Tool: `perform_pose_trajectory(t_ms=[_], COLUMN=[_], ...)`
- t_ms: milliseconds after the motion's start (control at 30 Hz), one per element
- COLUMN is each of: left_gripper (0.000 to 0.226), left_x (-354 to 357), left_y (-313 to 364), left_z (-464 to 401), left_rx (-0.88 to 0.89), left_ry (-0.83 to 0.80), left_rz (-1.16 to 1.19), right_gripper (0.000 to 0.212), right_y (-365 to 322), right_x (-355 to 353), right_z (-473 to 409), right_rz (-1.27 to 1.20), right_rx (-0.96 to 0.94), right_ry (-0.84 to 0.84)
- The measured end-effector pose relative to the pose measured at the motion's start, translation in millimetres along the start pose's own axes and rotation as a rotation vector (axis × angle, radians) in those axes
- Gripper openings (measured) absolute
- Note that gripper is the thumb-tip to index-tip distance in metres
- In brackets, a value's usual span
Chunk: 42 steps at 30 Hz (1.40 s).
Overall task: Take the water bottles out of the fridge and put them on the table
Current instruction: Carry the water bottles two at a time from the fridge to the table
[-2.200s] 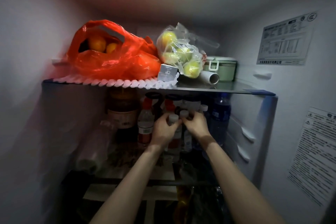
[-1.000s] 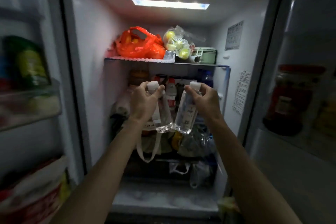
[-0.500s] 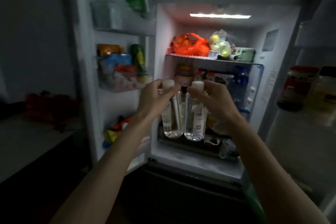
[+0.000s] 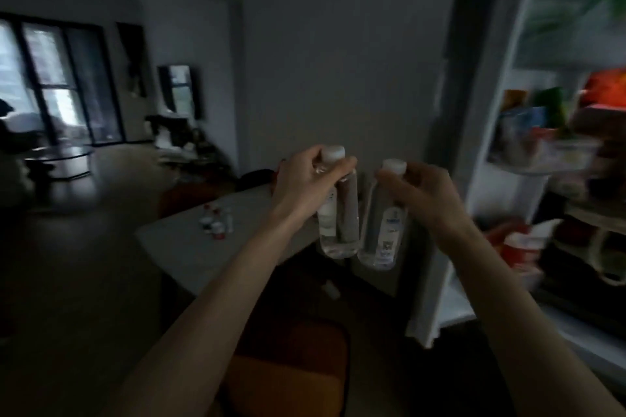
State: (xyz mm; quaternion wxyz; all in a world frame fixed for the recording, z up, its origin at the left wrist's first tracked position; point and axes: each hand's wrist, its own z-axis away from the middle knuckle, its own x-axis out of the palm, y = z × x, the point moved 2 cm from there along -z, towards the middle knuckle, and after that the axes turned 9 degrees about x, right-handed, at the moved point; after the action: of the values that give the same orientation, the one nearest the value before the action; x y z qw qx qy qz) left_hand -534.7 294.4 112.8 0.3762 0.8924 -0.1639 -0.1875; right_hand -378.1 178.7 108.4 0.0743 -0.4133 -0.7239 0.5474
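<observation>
My left hand point(image 4: 305, 184) grips the neck of a clear water bottle point(image 4: 338, 223) with a white cap. My right hand point(image 4: 423, 195) grips the neck of a second clear bottle point(image 4: 382, 234), also white-capped. Both bottles hang upright side by side in the air, almost touching. Below and to the left lies a pale table point(image 4: 189, 244) with several small bottles point(image 4: 216, 222) standing on it. The open fridge point(image 4: 555, 152) stands at the right, lit inside, its door shelf packed with food.
An orange chair point(image 4: 294, 372) sits directly below my arms, and another chair back point(image 4: 189, 196) stands behind the table. A grey wall fills the middle. The dark living room with a round table point(image 4: 64, 159) and windows opens at the left.
I have turned left, away from the fridge. The fridge slid to the right edge and the table came into view. Both hands keep hold of their bottles.
</observation>
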Motion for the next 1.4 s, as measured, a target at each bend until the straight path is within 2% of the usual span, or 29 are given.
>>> perform_pose_trajectory(t_ms=[167, 300, 433, 700, 1033, 1200, 1400], left_gripper=[0.033, 0.033, 0.027, 0.031, 0.035, 0.033, 0.034], left_x=[-128.4, -209.2, -264.5, -348.9, -424.4, -438.3, -437.1], left_y=[-61.2, -112.5, -161.8, -286.7, -451.7, -545.8, -625.1], left_z=[6.6, -5.1, -26.5, -115.0, -263.7, -331.1, -406.5], left_rx=[-0.068, -0.103, -0.116, -0.161, -0.173, -0.13, -0.069], left_ry=[0.086, 0.156, 0.161, 0.148, 0.078, -0.084, -0.307], left_rz=[-0.133, -0.193, -0.253, -0.299, -0.193, -0.137, -0.046], right_gripper=[0.008, 0.012, 0.014, 0.032, 0.02, 0.019, 0.025], right_y=[-23.2, -33.8, -36.1, -15.0, 12.1, 50.1, 72.5], right_x=[149.7, 242.8, 319.4, 463.5, 596.4, 655.3, 698.4], right_z=[-16.5, -46.8, -84.7, -210.7, -359.4, -414.6, -468.0], right_rz=[-0.073, -0.111, -0.13, -0.157, -0.081, 0.026, 0.142], right_rx=[0.005, 0.024, 0.026, -0.005, 0.001, 0.072, 0.189], right_ry=[-0.133, -0.173, -0.22, -0.278, -0.163, -0.027, 0.158])
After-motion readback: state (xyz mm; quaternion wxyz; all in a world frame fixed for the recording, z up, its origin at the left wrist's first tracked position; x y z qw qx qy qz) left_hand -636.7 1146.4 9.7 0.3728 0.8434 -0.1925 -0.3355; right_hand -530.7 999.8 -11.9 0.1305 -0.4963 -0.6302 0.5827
